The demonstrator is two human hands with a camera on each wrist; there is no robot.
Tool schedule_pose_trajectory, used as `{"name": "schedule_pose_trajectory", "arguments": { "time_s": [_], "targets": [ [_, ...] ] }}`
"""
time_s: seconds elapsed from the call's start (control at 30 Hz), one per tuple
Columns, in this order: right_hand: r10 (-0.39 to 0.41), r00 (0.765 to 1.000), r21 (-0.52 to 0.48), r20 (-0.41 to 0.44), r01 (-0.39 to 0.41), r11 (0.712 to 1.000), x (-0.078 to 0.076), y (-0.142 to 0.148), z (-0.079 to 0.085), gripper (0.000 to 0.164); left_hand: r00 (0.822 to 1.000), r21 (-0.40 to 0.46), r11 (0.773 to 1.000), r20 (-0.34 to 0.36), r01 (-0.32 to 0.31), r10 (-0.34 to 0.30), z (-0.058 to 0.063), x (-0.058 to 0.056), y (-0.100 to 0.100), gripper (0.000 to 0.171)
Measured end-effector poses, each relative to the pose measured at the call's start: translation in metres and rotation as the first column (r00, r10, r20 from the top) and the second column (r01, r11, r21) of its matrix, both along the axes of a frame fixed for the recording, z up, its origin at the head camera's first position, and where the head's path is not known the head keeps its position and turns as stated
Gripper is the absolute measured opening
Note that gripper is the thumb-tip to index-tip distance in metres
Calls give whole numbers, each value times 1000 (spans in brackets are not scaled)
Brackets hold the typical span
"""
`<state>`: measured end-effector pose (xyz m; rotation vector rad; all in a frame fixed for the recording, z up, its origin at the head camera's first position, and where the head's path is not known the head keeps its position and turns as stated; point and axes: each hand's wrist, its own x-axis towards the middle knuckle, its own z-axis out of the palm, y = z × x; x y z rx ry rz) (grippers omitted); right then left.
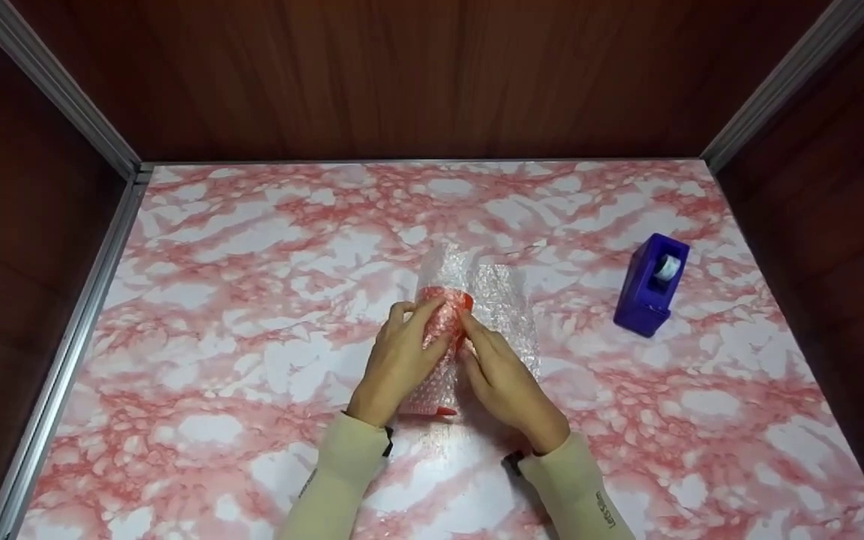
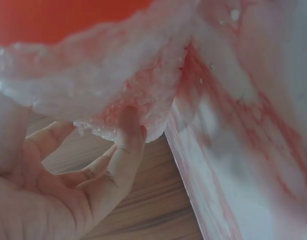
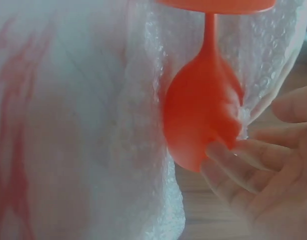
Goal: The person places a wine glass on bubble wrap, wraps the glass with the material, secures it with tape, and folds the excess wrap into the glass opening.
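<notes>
An orange goblet [image 3: 201, 110] with a thin stem and a round foot lies on its side in clear bubble wrap [image 1: 503, 307]. One layer of wrap covers its upper side, and a loose flap spreads to the right on the table. My left hand [image 1: 398, 360] holds the wrap against the goblet from the left. In the left wrist view, a fingertip [image 2: 128, 120] presses into the bubbles. From the right, my right hand [image 1: 507, 379] touches the goblet with fairly straight fingers; the right wrist view shows its fingertips at the bowl.
A purple tape dispenser [image 1: 642, 292] with a roll of clear tape [image 1: 668, 268] stands to the right on the red-and-white marbled table [image 1: 237, 450]. Dark wooden panels [image 1: 417, 82] with metal edging enclose the back and both sides.
</notes>
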<state>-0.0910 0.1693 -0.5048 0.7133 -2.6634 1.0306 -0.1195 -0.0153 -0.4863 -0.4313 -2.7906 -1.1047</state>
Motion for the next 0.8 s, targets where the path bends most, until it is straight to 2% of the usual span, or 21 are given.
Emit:
{"name": "schedule_pose_trajectory", "arguments": {
  "time_s": [0.13,0.23,0.4,0.53,0.63,0.8],
  "targets": [
    [-1,999,42,-39,3,999,1,-1,0,53,1000,-9,1000,-18,-4,4,0,1,1,52],
    [2,999,56,-34,0,998,3,-1,-3,50,1000,3,1000,-25,10,-10,-1,1,0,51],
    [9,997,19,71,-10,1000,5,1,-6,54,999,102,994,27,35,-38,-2,-1,-3,53],
    [16,984,-2,178,-15,1000,6,3,-6,59,998,175,984,46,34,-42,-3,-5,-8,46],
    [25,973,-15,229,-22,1000,6,4,-6,63,997,197,980,55,36,-47,-4,-6,-10,41],
    [38,965,-28,260,-31,999,5,6,-6,65,995,198,979,83,43,-61,-7,-6,-11,42]
  ]
}}
